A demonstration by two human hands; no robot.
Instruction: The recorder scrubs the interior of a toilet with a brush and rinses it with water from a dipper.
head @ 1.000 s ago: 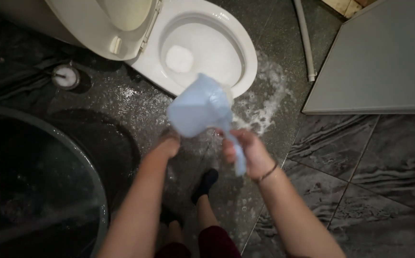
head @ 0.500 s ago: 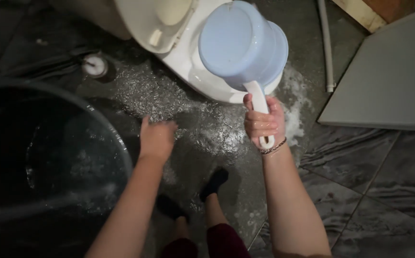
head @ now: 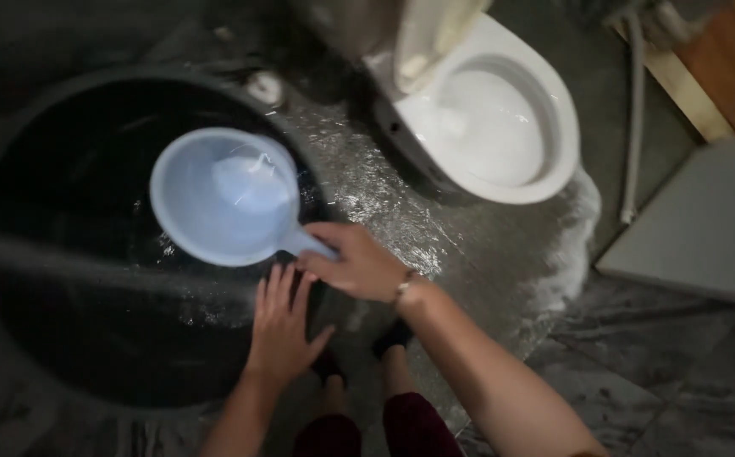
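The right hand [head: 357,264] is closed around the handle of a pale blue dipper [head: 225,196], held empty over the dark water barrel [head: 54,338]. The left hand [head: 281,322] is spread flat on the barrel's rim.

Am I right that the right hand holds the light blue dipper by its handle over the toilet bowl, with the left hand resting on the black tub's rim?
Not quite. The head view shows the right hand holding the light blue dipper by its handle over the black tub, not over the toilet bowl, which stands apart to the right. The left hand does rest at the tub's rim.
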